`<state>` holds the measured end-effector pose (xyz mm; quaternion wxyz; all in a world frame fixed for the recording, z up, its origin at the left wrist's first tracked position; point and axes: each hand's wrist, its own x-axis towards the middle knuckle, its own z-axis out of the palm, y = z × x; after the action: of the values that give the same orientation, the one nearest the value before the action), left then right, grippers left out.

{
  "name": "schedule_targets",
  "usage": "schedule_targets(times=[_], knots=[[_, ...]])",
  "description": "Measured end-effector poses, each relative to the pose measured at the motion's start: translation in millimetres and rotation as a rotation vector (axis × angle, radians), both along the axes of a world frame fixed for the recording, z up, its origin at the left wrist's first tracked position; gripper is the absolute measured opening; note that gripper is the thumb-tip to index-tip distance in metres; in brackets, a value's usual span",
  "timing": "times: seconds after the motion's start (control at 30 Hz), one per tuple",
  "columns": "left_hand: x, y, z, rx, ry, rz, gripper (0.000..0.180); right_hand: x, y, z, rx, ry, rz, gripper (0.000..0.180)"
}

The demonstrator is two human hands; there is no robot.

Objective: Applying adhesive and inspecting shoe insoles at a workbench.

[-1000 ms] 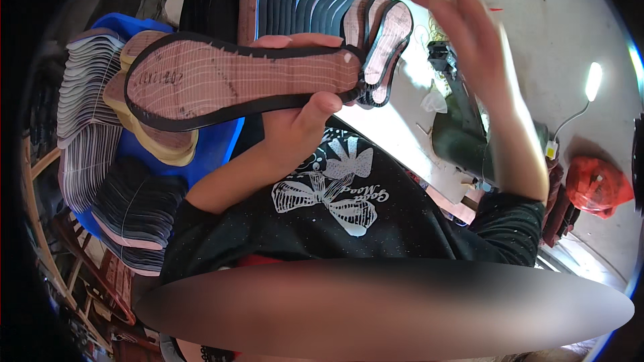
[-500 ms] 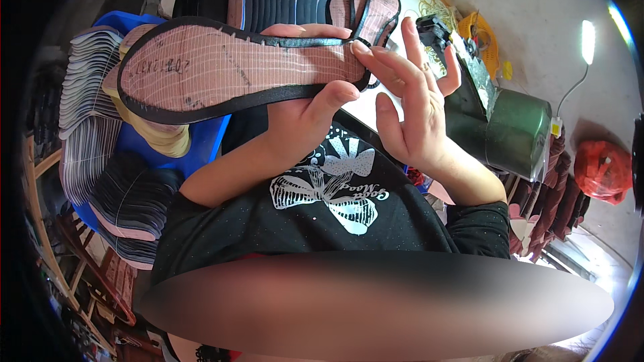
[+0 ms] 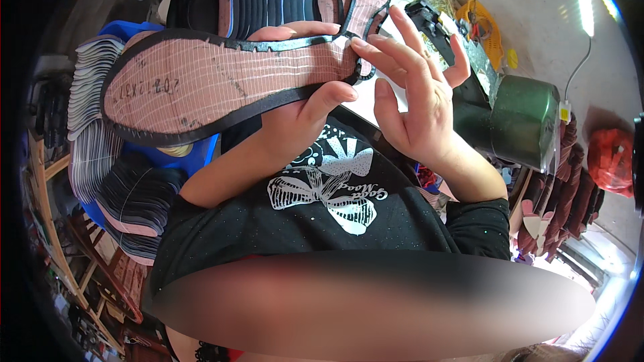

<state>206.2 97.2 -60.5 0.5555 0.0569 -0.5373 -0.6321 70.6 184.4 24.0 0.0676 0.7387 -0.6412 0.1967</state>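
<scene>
A shoe insole (image 3: 221, 84) with a pinkish gridded face, handwritten marks and a black folded edge lies across my left hand (image 3: 298, 104). That hand is closed round its narrower part, thumb along the near edge and fingers behind the far edge. Small notches show in the black edging on the far side. At the heel end, my right hand (image 3: 422, 104) touches the rim with a fingertip; its other fingers are spread, and it grips nothing. The fingers of my left hand are partly hidden behind the insole.
Behind the insole stand a row of dark insoles (image 3: 272, 0) and several finished-looking pink ones (image 3: 369, 3) on a white table. Left is a blue bin (image 3: 208, 151) with stacked insoles (image 3: 90, 87). A green cylinder (image 3: 526, 121), yellow basket (image 3: 493, 33) and red bag (image 3: 610, 161) are right.
The insole has shifted slightly left, its wide end lower. My right fingertip stays at the heel rim, and my left hand keeps its hold.
</scene>
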Motion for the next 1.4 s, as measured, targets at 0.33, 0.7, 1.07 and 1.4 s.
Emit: schedule_targets(times=[0.33, 0.7, 1.07, 1.4], knots=[[10.6, -10.8, 12.1, -0.404, -0.26, 0.119, 0.062, 9.7, 8.9, 0.7, 0.11, -0.138, -0.001, 0.052], [11.2, -14.2, 3.2, -0.507, -0.193, 0.128, 0.073, 16.1, 10.3, 4.2, 0.201, -0.235, 0.015, 0.062], [6.9, -16.0, 6.9, -0.551, -0.319, 0.182, 0.077, 17.6, 16.4, -17.3, 0.087, -0.411, -0.048, 0.063], [-28.2, -3.4, -8.4, -0.096, -0.144, 0.131, 0.076, 3.4, 26.9, -23.9, 0.076, -0.528, -0.037, 0.081]])
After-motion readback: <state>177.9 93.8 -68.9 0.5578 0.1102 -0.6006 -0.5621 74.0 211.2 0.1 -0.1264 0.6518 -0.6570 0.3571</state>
